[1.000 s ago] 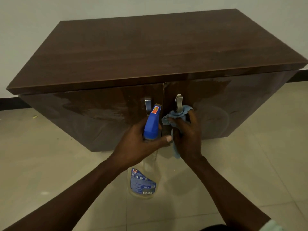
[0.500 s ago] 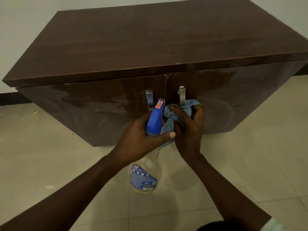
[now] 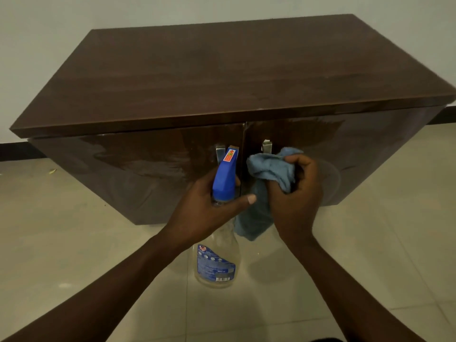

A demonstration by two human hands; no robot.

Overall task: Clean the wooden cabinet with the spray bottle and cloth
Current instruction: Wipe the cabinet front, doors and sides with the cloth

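A dark wooden cabinet [image 3: 222,77] with two glossy doors stands against the wall. Streaks of wet sheen show on both doors. My left hand [image 3: 209,208] grips the neck of a clear spray bottle [image 3: 217,262] with a blue trigger head, held upright in front of the left door's metal handle [image 3: 220,153]. My right hand [image 3: 296,198] is closed on a bunched blue cloth [image 3: 269,169], just below the right door's handle [image 3: 267,145]. Part of the cloth hangs down between my hands.
Beige floor tiles [image 3: 74,230] spread around the cabinet. A dark skirting strip [image 3: 17,151] runs along the pale wall behind. A small yellowish scrap [image 3: 52,171] lies on the floor at the left.
My right hand with the cloth has come off the right handle, pulled back and down, and bunched the cloth up. The left hand keeps the bottle steady.
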